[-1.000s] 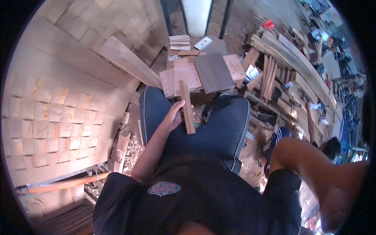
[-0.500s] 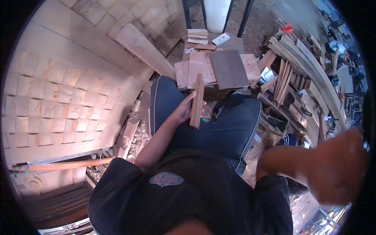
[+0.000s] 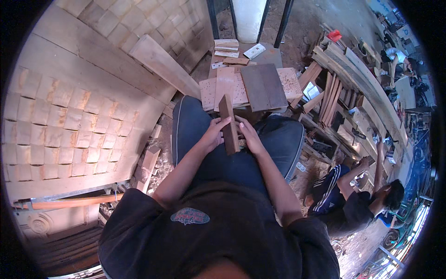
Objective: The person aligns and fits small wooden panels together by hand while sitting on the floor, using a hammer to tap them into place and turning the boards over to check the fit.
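A short reddish-brown wooden board (image 3: 228,128) stands tilted on its narrow edge above my lap. My left hand (image 3: 216,134) is closed on its left side, with the thumb near the upper edge. From the other side my right hand (image 3: 250,136) grips the same board, its fingers bent against the face and partly hidden behind it. Just beyond my knees, a dark brown panel (image 3: 263,87) and a pale pinkish board (image 3: 225,84) lie on light boards dotted with small holes (image 3: 290,83).
Small wood offcuts (image 3: 226,45) and a white block (image 3: 254,51) lie farther back on the bench. A large panel of wooden tiles (image 3: 65,125) leans at left. Long planks (image 3: 360,76) are stacked at right. Another person (image 3: 344,200) sits low at my right.
My right hand has come in from the far right and now holds the board along with my left. The board has turned, showing a broader face. The seated person is now uncovered.
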Available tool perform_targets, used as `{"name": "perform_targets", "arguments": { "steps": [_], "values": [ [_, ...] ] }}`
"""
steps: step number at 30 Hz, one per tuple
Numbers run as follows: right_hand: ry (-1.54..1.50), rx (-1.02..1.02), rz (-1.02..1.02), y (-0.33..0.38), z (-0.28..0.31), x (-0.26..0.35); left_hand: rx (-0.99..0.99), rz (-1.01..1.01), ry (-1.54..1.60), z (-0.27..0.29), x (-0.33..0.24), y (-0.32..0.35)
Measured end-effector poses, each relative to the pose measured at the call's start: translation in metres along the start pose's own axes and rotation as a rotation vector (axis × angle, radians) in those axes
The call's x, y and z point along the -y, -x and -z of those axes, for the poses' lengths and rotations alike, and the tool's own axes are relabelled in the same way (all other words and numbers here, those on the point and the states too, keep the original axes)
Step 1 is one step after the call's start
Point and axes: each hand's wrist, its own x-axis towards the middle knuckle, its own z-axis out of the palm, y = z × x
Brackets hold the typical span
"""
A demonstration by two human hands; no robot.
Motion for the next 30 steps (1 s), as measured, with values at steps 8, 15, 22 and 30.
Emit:
{"name": "perform_targets", "arguments": {
  "steps": [8,15,22,30],
  "values": [
    [-0.023,0.130,-0.007,-0.006,0.003,-0.014,-0.159,-0.111,-0.013,0.004,0.005,-0.008],
    [0.015,0.118,-0.112,-0.019,0.007,-0.040,-0.059,-0.241,0.123,0.030,0.012,-0.023],
    [0.033,0.076,-0.095,-0.015,0.012,-0.036,-0.167,-0.260,-0.009,0.013,0.009,-0.016],
    [0.205,-0.022,0.089,-0.013,0.007,-0.028,-0.260,-0.476,0.014,-0.002,-0.004,-0.006]
  ]
}}
